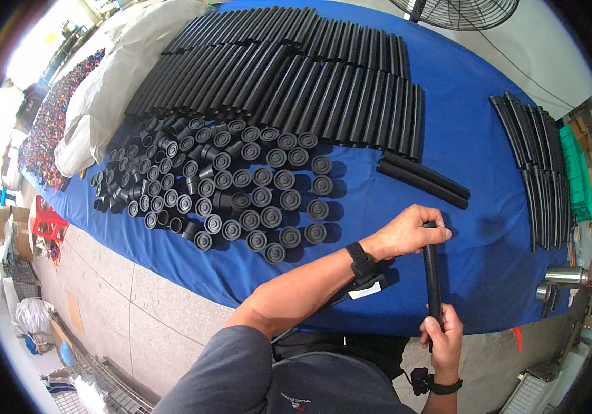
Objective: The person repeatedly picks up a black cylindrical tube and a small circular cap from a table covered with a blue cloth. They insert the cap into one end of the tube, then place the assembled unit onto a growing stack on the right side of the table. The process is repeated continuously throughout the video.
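A black tube [433, 279] stands nearly upright in the picture, near the front edge of the blue-covered table. My left hand [406, 233] is closed on its upper end, fingers bent over the top. Lower down, my right hand [445, 334] wraps round the bottom end, thumb along its side. Two loose black tubes [423, 181] lie side by side just beyond my left hand. To the left of them many round black end caps [262, 196] are spread out, most with their ringed faces up.
Rows of black tubes [289, 83] cover the far part of the blue cloth [461, 131]. More black tubes [536, 169] lie stacked at the right by a green crate [575, 172]. White sheeting [113, 90] and a multicoloured heap [54, 131] are far left; a fan [458, 10] stands behind.
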`<state>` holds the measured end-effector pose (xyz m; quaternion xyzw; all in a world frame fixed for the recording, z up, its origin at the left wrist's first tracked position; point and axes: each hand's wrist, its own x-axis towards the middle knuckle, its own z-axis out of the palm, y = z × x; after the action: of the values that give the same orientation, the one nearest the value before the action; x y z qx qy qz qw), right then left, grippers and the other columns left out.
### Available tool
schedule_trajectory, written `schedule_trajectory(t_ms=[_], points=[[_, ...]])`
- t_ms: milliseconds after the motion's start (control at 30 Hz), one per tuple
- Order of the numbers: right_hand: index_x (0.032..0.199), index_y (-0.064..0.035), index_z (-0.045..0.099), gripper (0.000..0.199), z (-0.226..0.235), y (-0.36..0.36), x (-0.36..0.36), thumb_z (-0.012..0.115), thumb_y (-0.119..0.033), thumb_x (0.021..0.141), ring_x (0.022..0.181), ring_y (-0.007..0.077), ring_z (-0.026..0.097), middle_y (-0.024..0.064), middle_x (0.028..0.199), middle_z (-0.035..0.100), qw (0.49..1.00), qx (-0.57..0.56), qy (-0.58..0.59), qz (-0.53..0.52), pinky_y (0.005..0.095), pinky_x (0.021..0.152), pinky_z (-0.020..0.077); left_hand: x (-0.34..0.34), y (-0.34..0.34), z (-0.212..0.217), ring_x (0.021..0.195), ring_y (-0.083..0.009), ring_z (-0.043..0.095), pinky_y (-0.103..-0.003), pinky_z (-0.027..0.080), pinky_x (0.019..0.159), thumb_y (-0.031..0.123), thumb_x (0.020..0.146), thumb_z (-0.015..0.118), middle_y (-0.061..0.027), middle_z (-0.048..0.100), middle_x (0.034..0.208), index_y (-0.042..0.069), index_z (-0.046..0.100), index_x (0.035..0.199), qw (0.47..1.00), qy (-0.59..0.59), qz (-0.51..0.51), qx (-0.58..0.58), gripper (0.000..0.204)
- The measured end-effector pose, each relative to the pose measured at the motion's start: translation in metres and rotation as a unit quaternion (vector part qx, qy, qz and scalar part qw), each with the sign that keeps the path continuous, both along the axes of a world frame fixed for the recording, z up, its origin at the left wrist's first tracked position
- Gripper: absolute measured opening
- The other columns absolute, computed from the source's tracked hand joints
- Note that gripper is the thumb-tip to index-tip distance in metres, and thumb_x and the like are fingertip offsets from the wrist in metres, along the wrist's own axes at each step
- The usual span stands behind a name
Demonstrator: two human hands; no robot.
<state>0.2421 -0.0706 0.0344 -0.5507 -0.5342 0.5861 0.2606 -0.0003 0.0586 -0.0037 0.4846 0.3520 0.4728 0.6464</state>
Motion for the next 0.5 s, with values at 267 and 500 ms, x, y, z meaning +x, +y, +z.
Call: schedule_trajectory(t_ms=[267,500], points=[[0.127,0.0047,0.054,0.045,0.003,0.004,0.009,0.055,-0.034,0.105,0.038,0.0077,0.045,0.0048,0.065,0.054,0.932,-0.223,0.286,-0.004,0.0220,0.033,0.0361,0.002,-0.003,0.000,0.054,-0.0031,0.047,-0.022,0.036,0.047,0.028,0.100,0.065,0.0054,0.056,0.067,0.008,0.062,0.082,0.998,-0.067,0.014,0.005,0.027],[0.126,0.0050,0.054,0.046,0.004,0.005,0.009,0.058,-0.035,0.104,0.038,0.0076,0.044,0.0039,0.065,0.053,0.933,-0.227,0.280,-0.004,0.0224,0.033,0.0359,0.001,-0.004,-0.001,0.055,-0.0030,0.047,-0.022,0.036,0.048,0.028,0.099,0.067,0.0050,0.057,0.067,0.008,0.064,0.083,0.996,-0.084,0.011,-0.005,0.026]])
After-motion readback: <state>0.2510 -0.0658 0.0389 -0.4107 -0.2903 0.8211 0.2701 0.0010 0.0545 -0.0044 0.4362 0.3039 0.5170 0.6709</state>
